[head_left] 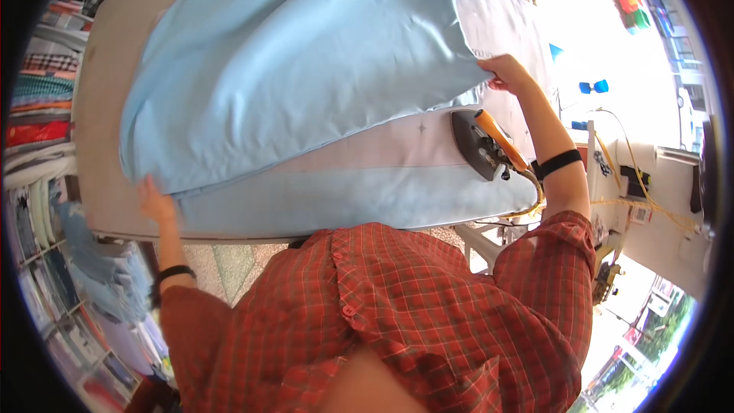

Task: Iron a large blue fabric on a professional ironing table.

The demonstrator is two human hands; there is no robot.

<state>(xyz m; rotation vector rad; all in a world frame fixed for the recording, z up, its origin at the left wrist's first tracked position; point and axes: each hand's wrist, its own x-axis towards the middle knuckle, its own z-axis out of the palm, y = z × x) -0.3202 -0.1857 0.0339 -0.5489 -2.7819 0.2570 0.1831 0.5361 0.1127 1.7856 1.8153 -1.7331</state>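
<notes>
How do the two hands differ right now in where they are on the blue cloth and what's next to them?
The left hand is at the near corner of the light blue cloth, by the table's edge; the right hand grips the far side edge, arm stretched out. An orange-handled iron rests just below the right hand; nothing like it sits near the left hand. The left hand looks blurred, the right hand sharp. Both wrists wear black bands, and both hands touch the same cloth.
</notes>
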